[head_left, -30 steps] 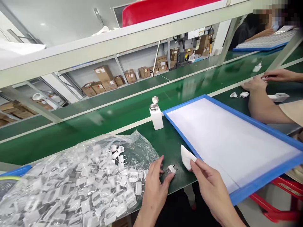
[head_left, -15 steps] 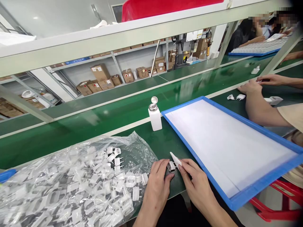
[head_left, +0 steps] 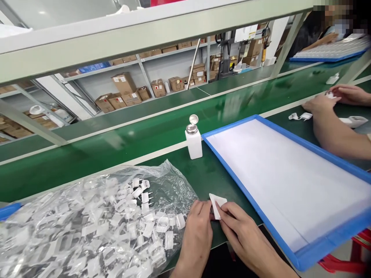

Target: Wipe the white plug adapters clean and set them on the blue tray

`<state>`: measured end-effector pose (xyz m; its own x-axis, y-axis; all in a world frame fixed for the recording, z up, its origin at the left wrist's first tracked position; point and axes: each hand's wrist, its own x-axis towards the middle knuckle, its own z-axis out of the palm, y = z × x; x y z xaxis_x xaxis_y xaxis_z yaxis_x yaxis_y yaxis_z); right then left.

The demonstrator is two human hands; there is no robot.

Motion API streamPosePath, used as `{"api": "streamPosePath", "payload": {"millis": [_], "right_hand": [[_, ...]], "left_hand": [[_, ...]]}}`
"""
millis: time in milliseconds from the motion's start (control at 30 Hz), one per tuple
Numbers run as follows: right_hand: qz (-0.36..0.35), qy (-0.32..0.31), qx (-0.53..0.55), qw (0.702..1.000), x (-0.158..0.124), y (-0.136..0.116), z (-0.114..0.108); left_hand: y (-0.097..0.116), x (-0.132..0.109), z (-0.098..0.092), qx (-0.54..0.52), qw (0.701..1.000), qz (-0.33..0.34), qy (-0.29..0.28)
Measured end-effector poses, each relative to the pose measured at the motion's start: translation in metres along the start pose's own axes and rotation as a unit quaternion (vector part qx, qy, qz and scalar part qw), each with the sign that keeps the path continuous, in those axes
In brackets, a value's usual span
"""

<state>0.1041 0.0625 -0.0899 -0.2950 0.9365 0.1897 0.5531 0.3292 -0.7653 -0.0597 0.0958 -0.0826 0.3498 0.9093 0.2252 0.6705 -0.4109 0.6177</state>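
Observation:
My right hand (head_left: pixel 242 227) pinches a folded white wipe (head_left: pixel 216 205) between thumb and fingers. Close beside it, my left hand (head_left: pixel 199 224) is closed, its fingers bent around a small white plug casing that the wipe and fingers now mostly hide. Both hands meet just above the front edge of the green bench, the wipe pressed up against the casing. To the left lies a clear plastic bag (head_left: pixel 174 181) spread under and over many loose white plug casings (head_left: pixel 147 227), some with metal pins showing.
A white pump bottle (head_left: pixel 194 144) with its metal lid raised stands behind my hands. On the right lies a blue-rimmed tray (head_left: pixel 232 170) with a white lining. Beyond it a co-worker's hands (head_left: pixel 321 102) handle small white parts. A frame beam (head_left: pixel 145 31) crosses above.
The wipe has come down onto the plug casing, which showed between my hands before and is now mostly covered. My hands are closer together. The view has shifted slightly.

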Motion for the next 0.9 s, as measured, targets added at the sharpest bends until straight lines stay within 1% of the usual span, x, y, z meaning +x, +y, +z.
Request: {"api": "streamPosePath", "payload": {"millis": [100, 167, 233, 300, 333, 367, 433, 467, 500, 533, 567, 667, 700, 733, 800, 900], "right_hand": [[-0.05, 0.009, -0.061, 0.997, -0.013, 0.0, 0.004], [-0.082, 0.019, -0.101, 0.991, -0.021, 0.0, 0.007], [-0.091, 0.025, -0.118, 0.989, -0.028, 0.0, 0.008], [-0.056, 0.044, -0.09, 0.993, -0.034, 0.001, 0.008], [-0.024, 0.073, -0.068, 0.995, -0.035, 0.001, 0.008], [0.015, 0.117, -0.048, 0.992, -0.036, 0.001, 0.008], [0.09, 0.221, -0.032, 0.971, -0.034, 0.0, 0.009], [0.114, 0.265, -0.034, 0.957, -0.031, -0.001, 0.011], [0.125, 0.292, -0.035, 0.948, -0.028, -0.002, 0.012], [0.121, 0.291, -0.033, 0.949, -0.024, -0.003, 0.014], [0.102, 0.268, -0.029, 0.957, -0.021, -0.003, 0.016], [0.006, 0.157, -0.041, 0.987, -0.02, -0.001, 0.023], [-0.025, 0.126, -0.054, 0.99, -0.022, 0.0, 0.026], [-0.05, 0.11, -0.067, 0.99, -0.025, 0.002, 0.028], [-0.076, 0.104, -0.08, 0.988, -0.028, 0.006, 0.032], [-0.071, 0.135, -0.073, 0.986, -0.022, 0.007, 0.034]], "left_hand": [[-0.003, -0.001, 0.005, 0.02, 0.999, 0.023, 0.022], [-0.007, 0.0, 0.006, -0.007, 0.998, 0.044, 0.033], [-0.01, 0.001, 0.006, -0.038, 0.997, 0.057, 0.039], [-0.012, 0.002, 0.006, -0.048, 0.996, 0.061, 0.047], [-0.013, 0.002, 0.006, -0.047, 0.996, 0.059, 0.054], [-0.013, 0.002, 0.006, -0.045, 0.996, 0.055, 0.059], [-0.012, 0.002, 0.005, -0.044, 0.996, 0.049, 0.062], [-0.012, 0.002, 0.005, -0.043, 0.996, 0.048, 0.062], [-0.011, 0.002, 0.004, -0.039, 0.996, 0.05, 0.062], [-0.01, 0.002, 0.004, -0.032, 0.996, 0.056, 0.064], [-0.009, 0.001, 0.004, -0.02, 0.996, 0.062, 0.064], [-0.007, 0.0, 0.004, 0.032, 0.994, 0.078, 0.065], [-0.007, -0.001, 0.005, 0.05, 0.993, 0.084, 0.066], [-0.007, -0.001, 0.007, 0.068, 0.991, 0.091, 0.068], [-0.01, -0.002, 0.01, 0.096, 0.987, 0.109, 0.074], [-0.015, 0.0, 0.014, 0.115, 0.982, 0.126, 0.081]]}}
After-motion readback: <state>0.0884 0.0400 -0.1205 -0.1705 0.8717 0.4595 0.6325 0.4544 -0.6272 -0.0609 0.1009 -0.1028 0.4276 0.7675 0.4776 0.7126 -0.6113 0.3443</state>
